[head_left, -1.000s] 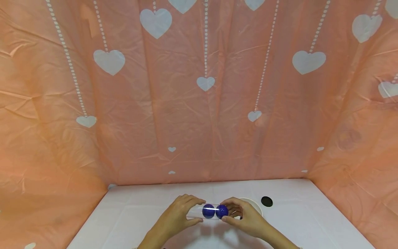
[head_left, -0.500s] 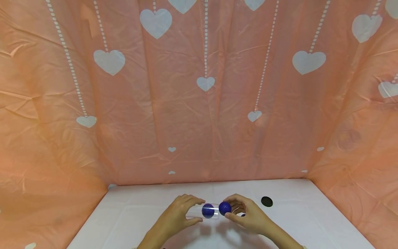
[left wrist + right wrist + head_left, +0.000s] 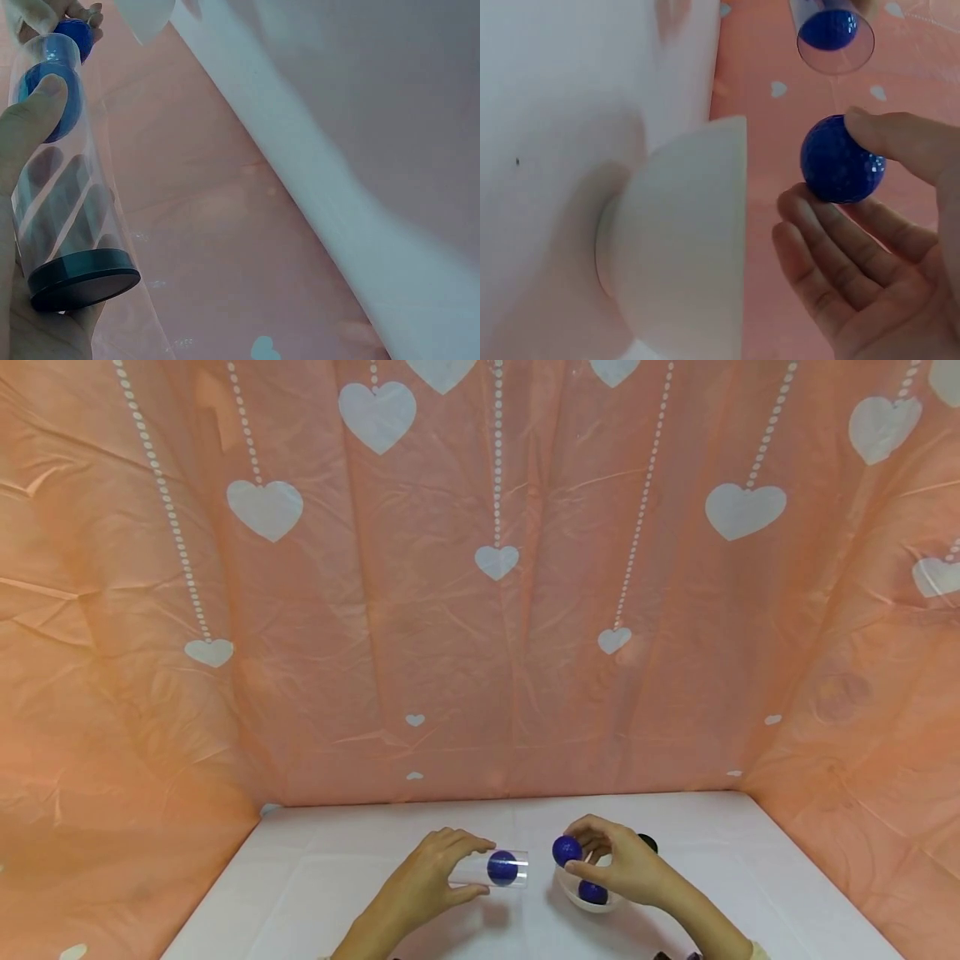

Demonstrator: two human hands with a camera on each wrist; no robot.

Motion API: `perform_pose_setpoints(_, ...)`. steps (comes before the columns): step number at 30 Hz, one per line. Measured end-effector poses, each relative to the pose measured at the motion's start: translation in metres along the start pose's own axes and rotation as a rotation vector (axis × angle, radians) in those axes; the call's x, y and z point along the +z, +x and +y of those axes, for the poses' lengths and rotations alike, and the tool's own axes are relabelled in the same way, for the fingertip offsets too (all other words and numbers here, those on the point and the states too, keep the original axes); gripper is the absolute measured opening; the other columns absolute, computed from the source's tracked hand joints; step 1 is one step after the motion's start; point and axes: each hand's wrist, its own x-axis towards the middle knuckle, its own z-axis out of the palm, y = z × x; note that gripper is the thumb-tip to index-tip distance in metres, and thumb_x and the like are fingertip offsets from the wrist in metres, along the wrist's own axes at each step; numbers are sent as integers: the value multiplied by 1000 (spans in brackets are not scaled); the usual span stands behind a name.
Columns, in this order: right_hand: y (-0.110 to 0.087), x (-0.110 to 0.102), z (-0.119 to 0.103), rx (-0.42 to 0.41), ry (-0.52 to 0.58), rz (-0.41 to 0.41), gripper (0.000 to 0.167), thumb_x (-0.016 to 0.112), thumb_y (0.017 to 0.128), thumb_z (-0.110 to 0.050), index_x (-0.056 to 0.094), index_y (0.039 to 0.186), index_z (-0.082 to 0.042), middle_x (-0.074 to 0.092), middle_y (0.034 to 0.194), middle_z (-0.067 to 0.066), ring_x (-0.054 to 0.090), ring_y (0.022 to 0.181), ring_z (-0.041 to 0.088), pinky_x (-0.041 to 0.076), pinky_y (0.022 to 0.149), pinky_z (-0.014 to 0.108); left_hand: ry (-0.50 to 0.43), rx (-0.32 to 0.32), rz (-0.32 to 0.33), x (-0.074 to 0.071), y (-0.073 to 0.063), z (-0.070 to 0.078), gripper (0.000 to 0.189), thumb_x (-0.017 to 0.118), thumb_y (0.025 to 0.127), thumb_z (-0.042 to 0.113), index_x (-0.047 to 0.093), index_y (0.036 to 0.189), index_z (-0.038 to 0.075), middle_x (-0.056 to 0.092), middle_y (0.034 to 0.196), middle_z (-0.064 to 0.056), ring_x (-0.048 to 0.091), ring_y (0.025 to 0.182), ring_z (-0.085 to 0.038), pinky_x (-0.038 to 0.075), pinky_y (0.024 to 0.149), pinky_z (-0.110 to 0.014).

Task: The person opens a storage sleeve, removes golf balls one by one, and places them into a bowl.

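My left hand (image 3: pixel 429 878) grips a clear plastic tube (image 3: pixel 101 217) lying sideways above the table, its open end facing right. Inside, close to that mouth, sits one blue golf ball (image 3: pixel 502 868). A black cap (image 3: pixel 84 279) closes the tube's other end, as the left wrist view shows. Between thumb and fingers my right hand (image 3: pixel 624 866) pinches a second blue golf ball (image 3: pixel 840 161), apart from the tube and over the rim of a white bowl (image 3: pixel 686 247). Another blue golf ball (image 3: pixel 592 892) lies in the bowl, partly covered by the right hand.
Behind the right hand a round black lid (image 3: pixel 648 842) lies on the white tabletop (image 3: pixel 337 843), partly hidden. Orange sheeting (image 3: pixel 450 677) with white hearts encloses the back and sides. Small dark objects (image 3: pixel 662 956) peek in at the bottom edge.
My right hand has drawn a golf ball out of the tube's mouth and carried it right to the bowl, now covering part of the black lid. The left hand and tube have stayed put.
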Motion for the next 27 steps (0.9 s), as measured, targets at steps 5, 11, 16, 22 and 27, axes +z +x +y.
perform_pose_setpoints(5,0,-4,3,8,-49,5,35,85,95,-30,69,120,-12,71,101,-7,66,93,6,60,82,28,-3,-4,-1,0,0,0,55,98,77,28,74,125,16,75,118,9,68,105,-10,58,97,-37)
perform_pose_setpoints(11,-1,-6,8,38,-79,-7,36,86,93,-28,68,119,-10,70,98,-5,65,89,6,60,77,25,-10,-14,-8,-2,0,1,54,98,78,28,74,125,16,75,119,10,68,106,-10,58,98,-38)
perform_pose_setpoints(16,-1,-6,9,78,-97,-22,37,87,92,-27,68,118,-10,70,97,-4,65,87,7,59,75,24,-2,-13,-7,-2,0,2,54,98,78,28,74,125,16,75,119,9,68,106,-11,58,99,-39)
perform_pose_setpoints(22,-4,-6,10,70,-93,-29,36,88,91,-23,68,117,-8,70,96,-4,65,87,8,59,73,24,-14,-11,-13,-3,0,3,54,97,78,28,74,125,14,76,118,7,68,106,-11,58,98,-39)
perform_pose_setpoints(27,-4,-5,12,57,-102,-25,35,88,91,-23,68,116,-9,70,95,-5,64,85,6,58,72,25,-21,-11,-7,-2,0,3,54,98,77,27,74,125,14,76,118,8,68,105,-10,59,97,-38)
